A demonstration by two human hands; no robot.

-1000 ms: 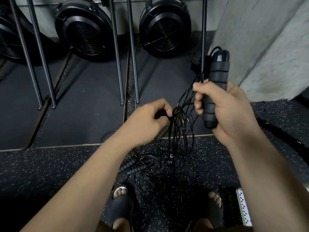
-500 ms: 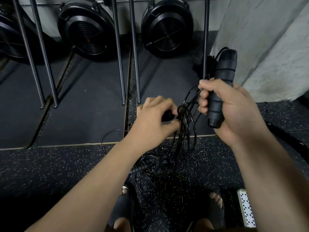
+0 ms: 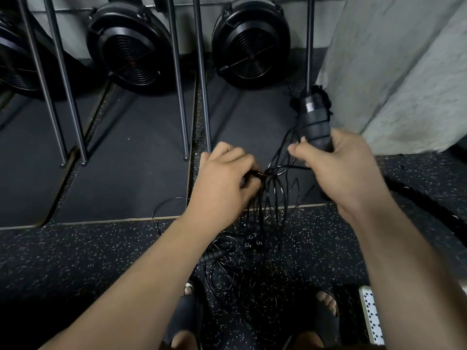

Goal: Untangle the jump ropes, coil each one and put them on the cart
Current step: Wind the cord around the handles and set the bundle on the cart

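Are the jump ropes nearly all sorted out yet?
Not nearly. Done: nothing yet, no rope is coiled. In hand: the right hand grips a handle while the left hand pinches the knotted cords. Left: the tangle on the floor needs freeing, coiling and carrying to the cart, which I cannot make out here.
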